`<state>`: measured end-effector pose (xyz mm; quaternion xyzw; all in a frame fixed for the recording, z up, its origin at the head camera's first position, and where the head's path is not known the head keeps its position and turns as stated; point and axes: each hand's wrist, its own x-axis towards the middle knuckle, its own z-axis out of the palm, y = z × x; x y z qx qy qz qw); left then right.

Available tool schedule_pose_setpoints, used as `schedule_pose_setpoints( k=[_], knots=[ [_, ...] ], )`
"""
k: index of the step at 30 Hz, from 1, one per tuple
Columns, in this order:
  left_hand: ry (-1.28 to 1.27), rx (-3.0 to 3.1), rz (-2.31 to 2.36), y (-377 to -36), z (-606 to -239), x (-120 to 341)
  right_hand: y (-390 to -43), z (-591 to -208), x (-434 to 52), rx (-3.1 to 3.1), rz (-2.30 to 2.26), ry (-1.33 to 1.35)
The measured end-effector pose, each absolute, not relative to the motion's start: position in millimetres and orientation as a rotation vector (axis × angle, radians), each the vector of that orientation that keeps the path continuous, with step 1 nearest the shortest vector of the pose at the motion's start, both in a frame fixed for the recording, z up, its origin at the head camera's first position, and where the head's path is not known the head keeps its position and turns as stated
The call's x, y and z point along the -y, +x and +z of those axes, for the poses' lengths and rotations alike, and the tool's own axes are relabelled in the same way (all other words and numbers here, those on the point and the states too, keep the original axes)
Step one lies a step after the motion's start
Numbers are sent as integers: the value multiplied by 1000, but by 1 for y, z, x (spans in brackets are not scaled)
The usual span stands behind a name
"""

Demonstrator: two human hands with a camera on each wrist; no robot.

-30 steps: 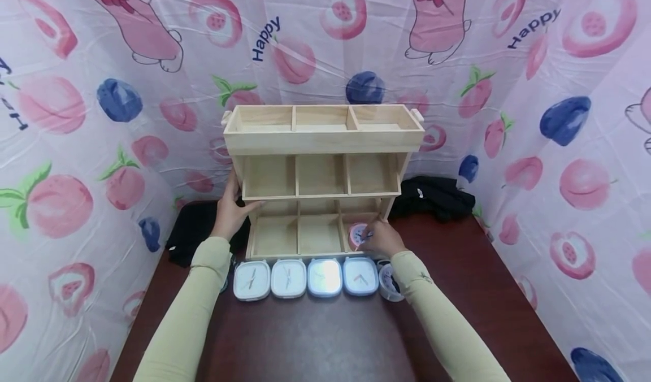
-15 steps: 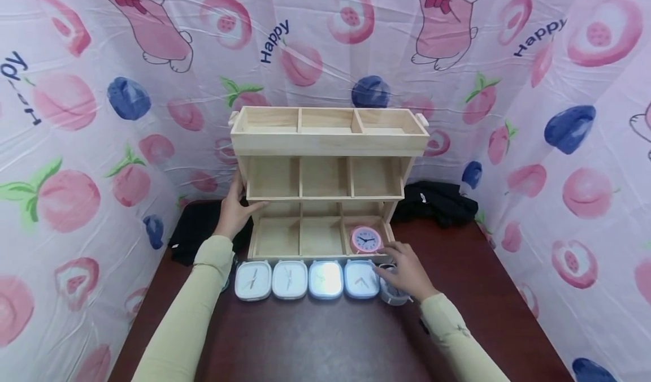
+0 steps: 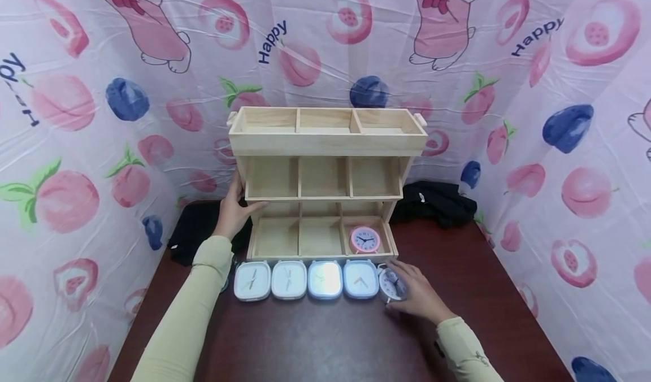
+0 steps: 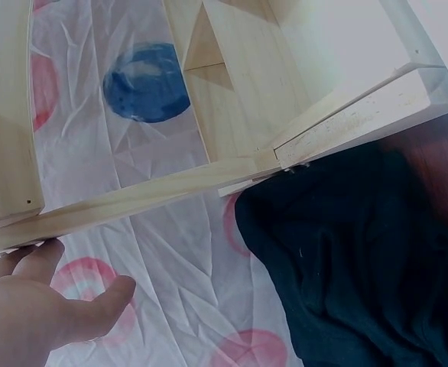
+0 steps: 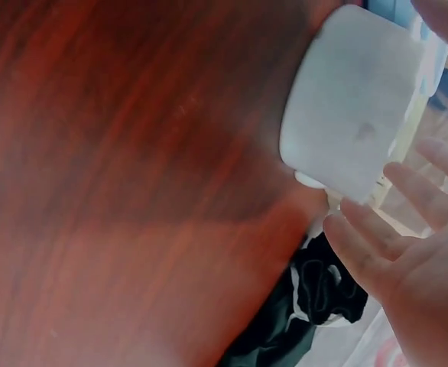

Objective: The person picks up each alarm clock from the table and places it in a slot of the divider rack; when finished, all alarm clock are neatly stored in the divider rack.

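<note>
A three-tier wooden shelf (image 3: 325, 144) with divided compartments stands at the back. My left hand (image 3: 232, 212) rests against its left side, fingertips at the wooden side strip (image 4: 132, 195) and thumb spread apart. A round pink alarm clock (image 3: 364, 239) sits in the bottom tier's right compartment. My right hand (image 3: 417, 291) is around a round white alarm clock (image 3: 389, 285) at the right end of a row on the table. In the right wrist view, its fingers (image 5: 423, 195) are spread beside the clock's white casing (image 5: 354, 99); whether they touch it I cannot tell.
Several squarish pale clocks, among them a white one (image 3: 252, 281) and a light blue one (image 3: 361, 279), lie in a row before the shelf. Black cloth (image 3: 195, 229) lies left of the shelf, more black cloth (image 3: 437, 200) right. A fruit-print curtain (image 3: 315, 43) surrounds the dark red table (image 3: 325, 337).
My right hand has let go of the pink alarm clock, leaving it in the bottom right compartment, and moved down and right to the white alarm clock. The left hand keeps its place on the shelf.
</note>
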<state>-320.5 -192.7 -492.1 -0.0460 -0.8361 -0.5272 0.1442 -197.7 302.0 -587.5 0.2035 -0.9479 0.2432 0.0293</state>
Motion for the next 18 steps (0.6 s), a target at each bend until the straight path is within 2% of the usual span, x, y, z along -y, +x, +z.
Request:
schedule_pose_setpoints(
  k=[7,18],
  knots=[
    [-123,2433,-1503,-320,-492,193,-197,-594,-301,2954,754,571],
    [-121,2432,-1490,-320,-492,193,-186,-583,-302,3060,573,421]
  ],
)
